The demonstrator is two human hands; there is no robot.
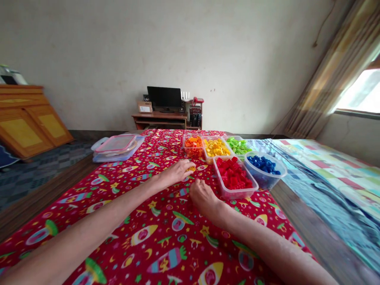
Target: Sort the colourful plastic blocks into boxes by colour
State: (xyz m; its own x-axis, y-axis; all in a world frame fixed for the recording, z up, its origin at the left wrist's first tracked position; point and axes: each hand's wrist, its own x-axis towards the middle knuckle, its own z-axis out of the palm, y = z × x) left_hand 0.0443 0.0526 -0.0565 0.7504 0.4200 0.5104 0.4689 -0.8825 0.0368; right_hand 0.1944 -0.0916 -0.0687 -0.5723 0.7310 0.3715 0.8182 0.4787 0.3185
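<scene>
My left hand [178,171] reaches over the middle of the patterned red cloth, its fingers closed around a small yellow plastic piece [191,169]. Just nearer and to the right, my right hand [203,195] is closed, knuckles up, low over the cloth; whatever its fingers may hold is hidden. Right of that hand stands a clear tub of red blocks [234,174]. Behind it are tubs of orange pieces [193,145], yellow pieces [216,148] and green pieces [238,146]. A round tub of blue pieces [263,164] sits farthest right.
Stacked container lids [117,147] lie at the cloth's far left. The cloth [166,253] covers the surface before me. A surface with a blue and checkered cover [314,178] adjoins on the right. Against the wall stands a desk with a monitor [164,98]; a wooden cabinet [32,114] is left.
</scene>
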